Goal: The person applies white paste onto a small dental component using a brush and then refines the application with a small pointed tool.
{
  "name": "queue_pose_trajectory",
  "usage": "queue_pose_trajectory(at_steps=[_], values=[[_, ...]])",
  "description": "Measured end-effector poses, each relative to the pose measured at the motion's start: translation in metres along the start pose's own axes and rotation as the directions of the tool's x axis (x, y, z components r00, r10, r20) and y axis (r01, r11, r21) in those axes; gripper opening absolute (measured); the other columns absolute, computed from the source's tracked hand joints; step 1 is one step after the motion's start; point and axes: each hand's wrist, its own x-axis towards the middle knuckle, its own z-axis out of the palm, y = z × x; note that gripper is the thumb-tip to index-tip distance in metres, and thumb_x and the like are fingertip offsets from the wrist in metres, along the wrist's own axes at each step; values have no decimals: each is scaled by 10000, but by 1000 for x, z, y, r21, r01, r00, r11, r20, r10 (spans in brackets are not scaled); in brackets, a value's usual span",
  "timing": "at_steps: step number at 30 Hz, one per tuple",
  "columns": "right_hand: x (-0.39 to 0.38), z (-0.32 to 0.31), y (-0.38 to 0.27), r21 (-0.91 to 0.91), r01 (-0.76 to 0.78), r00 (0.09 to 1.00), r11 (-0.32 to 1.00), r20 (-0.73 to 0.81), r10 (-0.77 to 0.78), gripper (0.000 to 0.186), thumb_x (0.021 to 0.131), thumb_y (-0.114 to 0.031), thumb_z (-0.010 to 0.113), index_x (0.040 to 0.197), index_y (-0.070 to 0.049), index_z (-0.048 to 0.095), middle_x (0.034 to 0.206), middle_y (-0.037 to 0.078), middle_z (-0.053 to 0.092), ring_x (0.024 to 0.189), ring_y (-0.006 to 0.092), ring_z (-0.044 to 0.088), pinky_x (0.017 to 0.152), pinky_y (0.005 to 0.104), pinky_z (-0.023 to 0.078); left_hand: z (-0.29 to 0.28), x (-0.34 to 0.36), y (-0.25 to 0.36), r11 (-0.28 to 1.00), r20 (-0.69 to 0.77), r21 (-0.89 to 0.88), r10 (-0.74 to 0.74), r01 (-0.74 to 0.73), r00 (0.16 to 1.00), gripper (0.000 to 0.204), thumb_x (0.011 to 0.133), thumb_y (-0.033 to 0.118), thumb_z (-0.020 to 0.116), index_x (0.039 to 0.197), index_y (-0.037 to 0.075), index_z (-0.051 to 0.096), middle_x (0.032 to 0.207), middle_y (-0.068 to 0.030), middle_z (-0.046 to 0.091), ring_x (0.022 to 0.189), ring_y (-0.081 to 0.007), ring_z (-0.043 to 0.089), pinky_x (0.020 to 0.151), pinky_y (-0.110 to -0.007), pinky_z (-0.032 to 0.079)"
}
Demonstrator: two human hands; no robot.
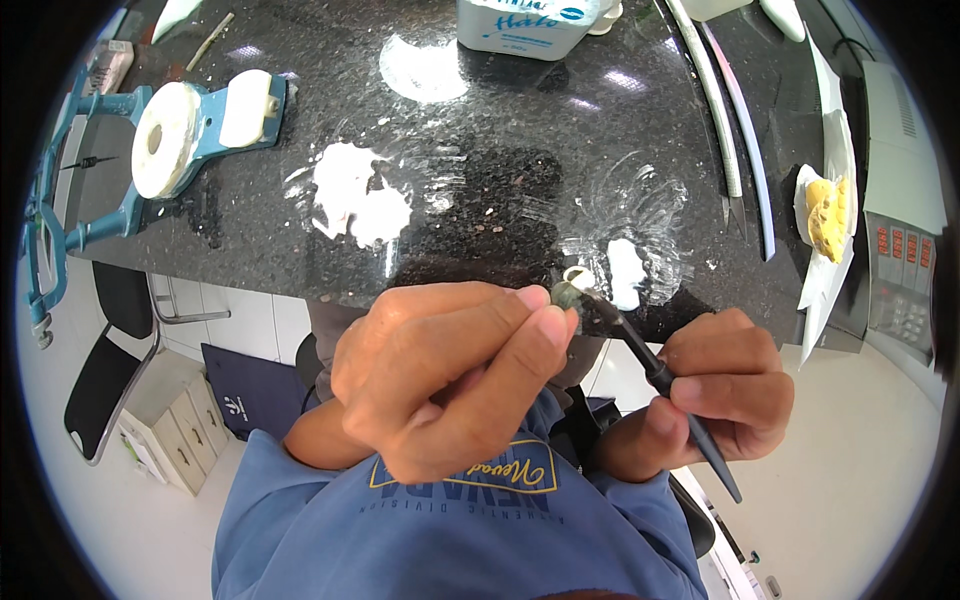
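Close to the table's front edge, my left hand (450, 365) pinches a small dark greenish piece (566, 296) between thumb and forefinger. A pale ring-like bit (578, 275) shows right above that piece; whether the two are joined I cannot tell. My right hand (728, 390) is closed around a slim black-handled tool (637, 345), slanted with its butt toward me. The tool's narrow tip meets or nearly touches the greenish piece. Its exact kind is unclear, as the tip is small and dark.
White powder (355, 195) and a smaller white heap (626, 272) lie on the speckled dark tabletop (500, 215). A blue hinged frame with white plaster (165, 140) stands left. A white tub (525, 30) is at the back. Long thin tools (715, 100) and a yellow dental model (828, 220) lie right.
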Motion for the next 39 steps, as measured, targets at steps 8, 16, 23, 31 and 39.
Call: queue_pose_trajectory(at_steps=[8, 16, 23, 31, 39], values=[[-1, 0, -1, 5, -4, 1000, 1000, -24, 4, 282, 598, 29, 810, 816, -12, 635, 707, 117, 626, 562, 200, 597, 485, 271, 460, 1, -1, 1, 1000, -4, 11, -13, 13, 1000, 293, 559, -20, 794, 835, -15, 696, 748, -105, 651, 611, -165, 616, 466, -205, 501], [0, -3, 0, -3, -7, 1000, 1000, 16, 8, 291, 615, 18, 814, 843, -11, 636, 715, 120, 625, 561, 201, 597, 492, 275, 468, -1, -1, 1, 1000, 5, 3, -6, 6, 1000, 315, 552, -38, 803, 845, -14, 692, 759, -112, 654, 613, -168, 620, 465, -205, 501], [-2, -3, 1, 28, -7, 1000, 1000, -16, 7, 306, 605, 33, 804, 860, -3, 638, 720, 123, 625, 555, 204, 594, 492, 285, 467, 0, -1, 1, 1000, -1, 5, -10, 10, 1000, 315, 555, -41, 801, 849, -11, 691, 756, -107, 653, 612, -165, 621, 467, -207, 504], [1, -2, -1, 9, -13, 1000, 1000, 24, 13, 270, 598, 33, 804, 814, -1, 645, 720, 116, 632, 565, 209, 603, 491, 283, 469, 0, -1, 2, 1000, 8, 10, -17, 17, 1000, 311, 561, -33, 802, 851, -5, 692, 756, -103, 652, 612, -164, 623, 468, -209, 508], [-2, -4, 2, 39, 38, 999, 999, 5, -39, 259, 621, -3, 806, 830, 6, 653, 714, 121, 632, 564, 208, 612, 482, 279, 476, -2, -1, 3, 1000, 24, 8, -24, 24, 999, 314, 558, -39, 808, 849, 0, 697, 760, -102, 649, 614, -163, 625, 458, -210, 508]])
